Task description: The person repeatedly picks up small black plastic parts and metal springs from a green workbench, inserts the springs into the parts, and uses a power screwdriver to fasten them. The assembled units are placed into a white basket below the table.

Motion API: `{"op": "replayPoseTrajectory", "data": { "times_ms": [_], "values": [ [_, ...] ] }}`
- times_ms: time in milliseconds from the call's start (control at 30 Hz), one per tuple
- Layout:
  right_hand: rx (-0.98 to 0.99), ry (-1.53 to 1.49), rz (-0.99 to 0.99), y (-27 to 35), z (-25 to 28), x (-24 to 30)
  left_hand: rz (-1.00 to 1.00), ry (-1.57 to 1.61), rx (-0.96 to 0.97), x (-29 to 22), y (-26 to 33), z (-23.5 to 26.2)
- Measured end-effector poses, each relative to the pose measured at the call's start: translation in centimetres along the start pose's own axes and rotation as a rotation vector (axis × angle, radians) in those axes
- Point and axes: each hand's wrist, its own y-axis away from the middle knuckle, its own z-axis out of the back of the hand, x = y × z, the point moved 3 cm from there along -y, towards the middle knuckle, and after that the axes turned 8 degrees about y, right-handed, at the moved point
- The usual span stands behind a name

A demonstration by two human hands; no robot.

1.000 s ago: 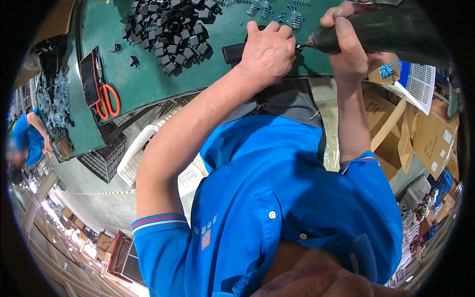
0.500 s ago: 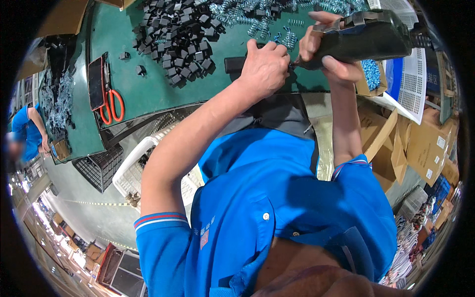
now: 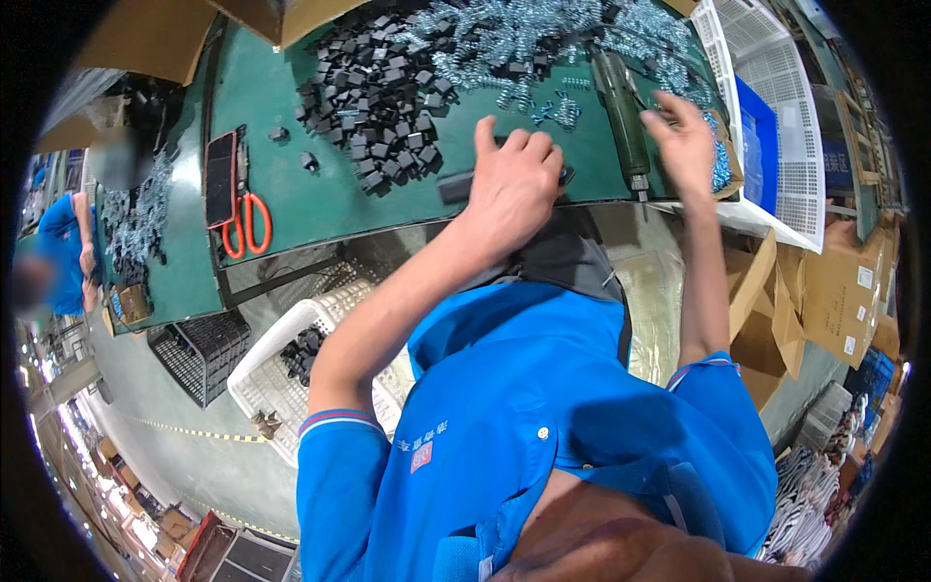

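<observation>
My left hand [image 3: 512, 184] is closed over a black block-shaped part [image 3: 454, 188] at the table's front edge; one end of the part sticks out left of the fingers, and the rest is mostly hidden. Just right of it, a dark green power screwdriver [image 3: 622, 116] lies on the table with its bit toward me, past the edge. My right hand [image 3: 685, 145], off the screwdriver, hovers with fingers apart beside a small cardboard box of blue screws [image 3: 722, 167]. Loose springs [image 3: 562, 109] lie beyond my left hand.
Black caps [image 3: 373, 107] are heaped at the table's middle, next to a pile of metal springs [image 3: 543, 34]. Left lie a phone [image 3: 221, 179] and orange-handled scissors [image 3: 248, 218]. A white crate [image 3: 795, 126] stands at right, a white basket [image 3: 262, 378] below. A co-worker [image 3: 63, 247] is far left.
My right hand has let go of the screwdriver, which now lies on the table, and has moved right and down toward the screw box. My left hand stays on the black part.
</observation>
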Motion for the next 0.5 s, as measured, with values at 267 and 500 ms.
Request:
{"op": "replayPoseTrajectory", "data": {
  "times_ms": [267, 500],
  "values": [
    [0.194, 0.754, -0.03, 0.7, 4.9, -13.6, 0.876, -0.441, 0.334, 7.6, 23.8, 10.9],
    [0.259, 0.64, -0.227, -0.3, 5.8, -8.3, 0.704, -0.236, 0.045, 8.8, 17.8, 13.1]
  ]
}}
